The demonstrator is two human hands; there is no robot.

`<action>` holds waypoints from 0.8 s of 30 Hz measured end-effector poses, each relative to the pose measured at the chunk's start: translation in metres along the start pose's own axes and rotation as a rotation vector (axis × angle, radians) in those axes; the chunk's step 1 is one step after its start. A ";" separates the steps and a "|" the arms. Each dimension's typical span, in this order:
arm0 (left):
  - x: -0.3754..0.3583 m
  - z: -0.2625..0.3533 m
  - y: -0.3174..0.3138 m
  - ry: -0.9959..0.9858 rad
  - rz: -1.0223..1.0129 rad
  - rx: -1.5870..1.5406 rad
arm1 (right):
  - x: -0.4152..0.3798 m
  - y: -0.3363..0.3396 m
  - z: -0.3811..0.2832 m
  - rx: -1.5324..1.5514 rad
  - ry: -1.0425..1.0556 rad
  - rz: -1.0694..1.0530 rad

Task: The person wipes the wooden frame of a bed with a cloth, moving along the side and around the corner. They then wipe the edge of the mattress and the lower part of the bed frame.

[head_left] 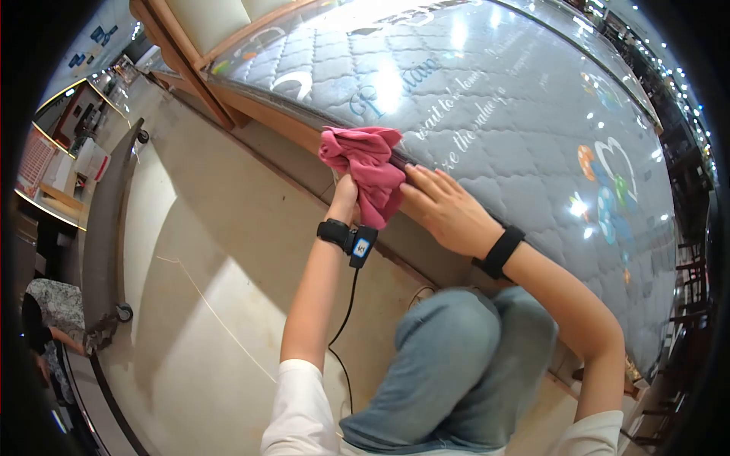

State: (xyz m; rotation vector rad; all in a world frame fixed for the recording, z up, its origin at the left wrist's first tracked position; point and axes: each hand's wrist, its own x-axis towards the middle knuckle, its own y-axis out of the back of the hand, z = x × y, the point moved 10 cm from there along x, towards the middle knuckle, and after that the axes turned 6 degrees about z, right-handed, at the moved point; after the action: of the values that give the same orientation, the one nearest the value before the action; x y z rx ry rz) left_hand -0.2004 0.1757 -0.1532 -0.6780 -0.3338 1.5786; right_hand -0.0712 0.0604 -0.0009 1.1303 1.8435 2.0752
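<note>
A crumpled pink cloth [369, 163] is bunched in my left hand [346, 199], whose fingers are mostly hidden under its folds. The cloth lies against the side edge of a bed with a wooden frame [281, 125]. My right hand [449, 209] rests with fingers stretched out on the edge of the grey quilted mattress [517, 152], just right of the cloth. A shiny clear plastic cover with printed lettering wraps the mattress. Both wrists wear black bands, and a small device with a cable hangs at the left one.
My bent knees [456, 349] are close to the bed's side. A thin pale string [220, 315] lies on the floor [175, 266]. At left stands a long low wheeled trolley [110, 235]. Another person's arm [67, 340] shows at the far left.
</note>
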 end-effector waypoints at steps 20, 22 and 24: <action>0.003 0.070 0.063 -0.318 -0.142 0.745 | 0.061 -0.127 0.006 -0.256 -0.013 -0.090; 0.012 0.064 0.080 -0.260 -0.131 0.733 | 0.067 -0.141 0.009 -0.368 -0.006 -0.102; 0.014 0.060 0.090 -0.221 -0.173 0.694 | 0.062 -0.156 0.014 -0.423 -0.042 -0.185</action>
State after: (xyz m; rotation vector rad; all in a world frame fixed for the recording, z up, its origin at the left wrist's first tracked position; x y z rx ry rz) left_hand -0.3082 0.1878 -0.1617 0.0605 0.0091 1.4740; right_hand -0.1634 0.1437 -0.1154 0.8522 1.3383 2.1685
